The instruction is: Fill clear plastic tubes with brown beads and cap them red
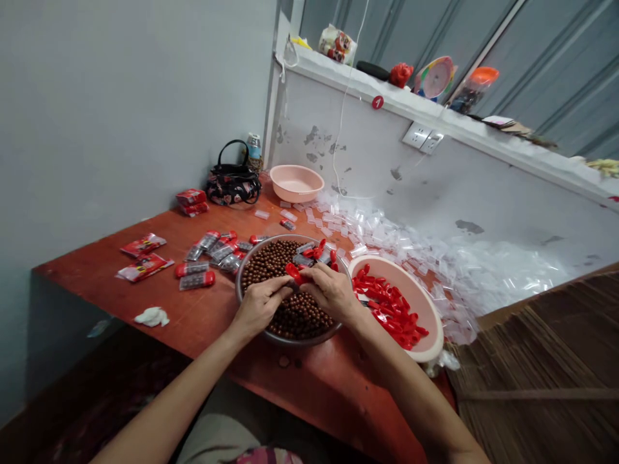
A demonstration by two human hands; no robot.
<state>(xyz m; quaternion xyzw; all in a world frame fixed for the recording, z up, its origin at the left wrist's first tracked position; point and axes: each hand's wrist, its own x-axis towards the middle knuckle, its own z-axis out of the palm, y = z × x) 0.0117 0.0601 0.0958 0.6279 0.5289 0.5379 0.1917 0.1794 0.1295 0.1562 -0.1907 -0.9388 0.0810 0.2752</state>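
Note:
Over a metal bowl (240,293) of round brown balls (302,316), my two hands meet at a red plastic cap (293,272). My right hand (331,291) pinches the cap between thumb and fingers. The fingers of my left hand (264,304) are closed just beside it, on a small dark or clear piece mostly hidden by the fingertips. Clear containers with red caps (309,252) lie on the balls at the bowl's far side. Right of the bowl, a pale pink basin (432,309) holds many loose red caps (391,309).
Filled red-capped containers (197,280) lie left of the bowl, near red packets (145,267) and a crumpled white tissue (151,316). Behind stand a handbag (233,183), a bottle (254,151) and another pink basin (296,183). Clear plastic pieces (435,258) heap along the wall; brown cardboard (536,341) stands right.

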